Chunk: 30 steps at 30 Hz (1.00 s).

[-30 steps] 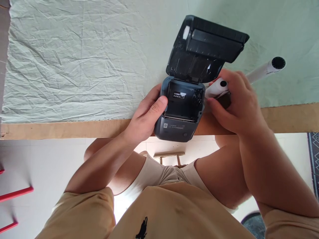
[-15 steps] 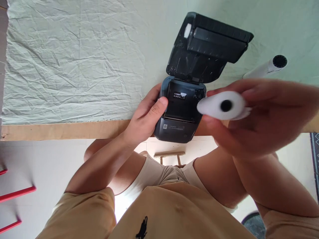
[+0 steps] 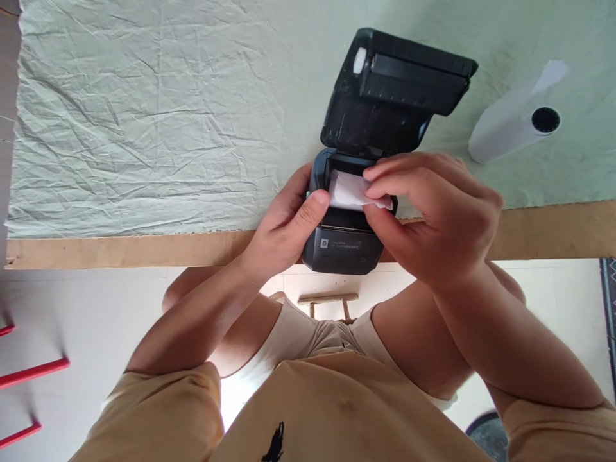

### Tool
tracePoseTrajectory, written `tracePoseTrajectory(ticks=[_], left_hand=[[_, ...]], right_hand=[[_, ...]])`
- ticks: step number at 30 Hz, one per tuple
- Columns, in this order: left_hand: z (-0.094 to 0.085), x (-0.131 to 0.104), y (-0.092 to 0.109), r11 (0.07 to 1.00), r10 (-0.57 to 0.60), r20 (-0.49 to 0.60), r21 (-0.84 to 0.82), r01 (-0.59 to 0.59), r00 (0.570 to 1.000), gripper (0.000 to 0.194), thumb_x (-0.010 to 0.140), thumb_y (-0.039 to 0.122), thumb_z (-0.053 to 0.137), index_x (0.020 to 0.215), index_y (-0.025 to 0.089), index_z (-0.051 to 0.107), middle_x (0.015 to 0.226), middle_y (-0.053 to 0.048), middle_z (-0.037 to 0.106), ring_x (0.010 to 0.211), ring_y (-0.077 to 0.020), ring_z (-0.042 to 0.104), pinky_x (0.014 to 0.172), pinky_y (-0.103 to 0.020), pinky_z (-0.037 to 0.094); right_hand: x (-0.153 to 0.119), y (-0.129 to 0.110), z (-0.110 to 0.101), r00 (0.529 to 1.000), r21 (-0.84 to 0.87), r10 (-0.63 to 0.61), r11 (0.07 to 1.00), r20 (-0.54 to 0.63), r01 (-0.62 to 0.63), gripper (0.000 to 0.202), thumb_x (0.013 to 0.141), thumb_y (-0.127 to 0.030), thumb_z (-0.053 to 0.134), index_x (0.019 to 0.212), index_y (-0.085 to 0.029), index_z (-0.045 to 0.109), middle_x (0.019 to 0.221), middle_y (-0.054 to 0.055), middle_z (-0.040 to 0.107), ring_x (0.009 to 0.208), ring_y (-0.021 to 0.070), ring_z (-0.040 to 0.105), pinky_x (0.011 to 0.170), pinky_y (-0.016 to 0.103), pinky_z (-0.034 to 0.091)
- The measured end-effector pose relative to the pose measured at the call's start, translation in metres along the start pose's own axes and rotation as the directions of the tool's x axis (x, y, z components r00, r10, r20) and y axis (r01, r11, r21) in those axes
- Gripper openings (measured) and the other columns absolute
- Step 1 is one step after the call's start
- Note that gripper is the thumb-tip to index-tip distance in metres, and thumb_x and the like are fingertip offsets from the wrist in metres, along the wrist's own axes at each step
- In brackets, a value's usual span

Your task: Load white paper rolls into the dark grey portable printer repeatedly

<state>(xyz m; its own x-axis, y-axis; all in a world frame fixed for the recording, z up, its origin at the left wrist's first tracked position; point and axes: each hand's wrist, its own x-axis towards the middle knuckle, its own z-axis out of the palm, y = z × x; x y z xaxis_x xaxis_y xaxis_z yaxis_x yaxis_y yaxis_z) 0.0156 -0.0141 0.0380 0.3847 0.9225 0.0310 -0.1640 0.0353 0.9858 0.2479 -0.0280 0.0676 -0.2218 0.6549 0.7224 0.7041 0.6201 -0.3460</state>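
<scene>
A dark portable label printer (image 3: 344, 250) sits at the table's front edge with its lid (image 3: 380, 109) swung up and back. My left hand (image 3: 289, 221) grips the printer's left side, thumb over the rim. Inside the open compartment lies a white paper roll (image 3: 349, 190), placed crosswise. The fingers of my right hand (image 3: 428, 212) pinch the roll's right end, where a loose edge of paper shows. My right fingers hide part of the compartment's right wall.
A second white paper roll (image 3: 505, 125) with a black core lies on the pale green cloth (image 3: 158, 122) to the right. The wooden table edge (image 3: 120, 252) runs across in front of my legs. Red bars (image 3: 33, 373) stand at the lower left.
My right hand has moved left and carried the paper roll from beside the printer into its compartment. My left hand still holds the printer. The second roll is now more fully visible.
</scene>
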Motion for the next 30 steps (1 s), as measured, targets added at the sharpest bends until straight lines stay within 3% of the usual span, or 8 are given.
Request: tracePoseTrajectory(ticks=[7, 11, 15, 18, 21, 23, 27, 30], left_hand=[[-0.003, -0.002, -0.001, 0.999, -0.009, 0.016, -0.046, 0.010, 1.000, 0.072, 0.115, 0.089, 0.077, 0.150, 0.027, 0.082, 0.160, -0.013, 0.090, 0.160, -0.0423, 0.083, 0.132, -0.055, 0.073], [-0.009, 0.000, -0.005, 0.999, -0.012, 0.064, -0.029, 0.014, 0.998, 0.098, 0.098, 0.089, 0.099, 0.170, 0.029, 0.071, 0.163, -0.014, 0.087, 0.156, -0.0427, 0.084, 0.130, -0.053, 0.073], [-0.013, 0.002, -0.012, 0.999, -0.027, 0.082, -0.038, 0.030, 0.996, 0.127, 0.090, 0.075, 0.109, 0.192, 0.036, 0.043, 0.161, -0.013, 0.086, 0.135, -0.0399, 0.090, 0.111, -0.052, 0.078], [-0.015, 0.003, -0.014, 0.998, -0.057, 0.101, -0.028, 0.060, 0.993, 0.136, 0.087, 0.066, 0.111, 0.195, 0.037, 0.035, 0.165, -0.014, 0.084, 0.128, -0.0386, 0.091, 0.101, -0.050, 0.079], [-0.017, 0.003, -0.015, 0.999, -0.047, 0.139, -0.006, 0.048, 0.989, 0.136, 0.085, 0.057, 0.113, 0.194, 0.038, 0.035, 0.166, -0.011, 0.084, 0.124, -0.0359, 0.093, 0.096, -0.045, 0.080], [-0.018, 0.002, -0.014, 1.000, -0.023, 0.134, 0.012, 0.022, 0.991, 0.132, 0.085, 0.060, 0.112, 0.193, 0.040, 0.039, 0.167, -0.009, 0.085, 0.127, -0.0365, 0.094, 0.096, -0.043, 0.080], [-0.016, 0.001, -0.012, 1.000, -0.025, 0.126, -0.002, 0.025, 0.992, 0.127, 0.088, 0.057, 0.112, 0.193, 0.039, 0.043, 0.173, -0.011, 0.083, 0.135, -0.0393, 0.094, 0.104, -0.048, 0.082], [-0.016, -0.002, -0.013, 0.998, -0.059, 0.180, -0.006, 0.061, 0.982, 0.140, 0.075, 0.061, 0.122, 0.191, 0.041, 0.045, 0.170, -0.010, 0.083, 0.136, -0.0432, 0.093, 0.104, -0.051, 0.083]], right_hand=[[-0.010, -0.006, 0.004, 0.996, 0.199, -0.089, 0.976, -0.004, 0.088, 0.021, 0.108, -0.016, 0.078, 0.105, -0.034, 0.067, 0.100, -0.008, 0.092, 0.106, 0.0259, 0.094, 0.085, 0.051, 0.065], [-0.013, -0.001, 0.003, 0.990, 0.287, -0.106, 0.955, 0.089, 0.076, 0.007, 0.115, -0.034, 0.075, 0.110, -0.036, 0.070, 0.103, -0.006, 0.091, 0.114, 0.0290, 0.093, 0.093, 0.054, 0.069], [-0.012, 0.005, 0.001, 0.997, 0.293, -0.014, 0.955, -0.080, 0.037, 0.004, 0.116, -0.036, 0.069, 0.119, -0.037, 0.073, 0.103, -0.001, 0.086, 0.099, 0.0278, 0.087, 0.088, 0.053, 0.071], [-0.017, 0.012, 0.003, 0.979, 0.242, 0.158, 0.962, -0.126, -0.124, 0.026, 0.116, -0.041, 0.068, 0.142, -0.042, 0.072, 0.127, 0.005, 0.080, 0.118, 0.0326, 0.084, 0.086, 0.053, 0.068], [-0.025, 0.020, 0.008, 0.955, 0.271, 0.286, 0.928, -0.072, -0.257, 0.054, 0.119, -0.064, 0.063, 0.172, -0.052, 0.059, 0.171, 0.007, 0.068, 0.156, 0.0381, 0.077, 0.104, 0.058, 0.073], [-0.029, 0.026, 0.012, 0.955, 0.313, 0.296, 0.909, -0.020, -0.275, 0.064, 0.121, -0.071, 0.058, 0.183, -0.058, 0.048, 0.185, 0.005, 0.060, 0.163, 0.0377, 0.075, 0.117, 0.062, 0.073], [-0.029, 0.039, 0.011, 0.964, 0.352, 0.257, 0.898, 0.070, -0.265, 0.063, 0.121, -0.076, 0.052, 0.181, -0.061, 0.047, 0.171, 0.006, 0.071, 0.147, 0.0397, 0.082, 0.120, 0.069, 0.072], [-0.028, 0.044, 0.010, 0.952, 0.390, 0.304, 0.872, 0.043, -0.296, 0.053, 0.124, -0.073, 0.044, 0.172, -0.055, 0.057, 0.145, 0.010, 0.081, 0.139, 0.0425, 0.085, 0.115, 0.073, 0.073]])
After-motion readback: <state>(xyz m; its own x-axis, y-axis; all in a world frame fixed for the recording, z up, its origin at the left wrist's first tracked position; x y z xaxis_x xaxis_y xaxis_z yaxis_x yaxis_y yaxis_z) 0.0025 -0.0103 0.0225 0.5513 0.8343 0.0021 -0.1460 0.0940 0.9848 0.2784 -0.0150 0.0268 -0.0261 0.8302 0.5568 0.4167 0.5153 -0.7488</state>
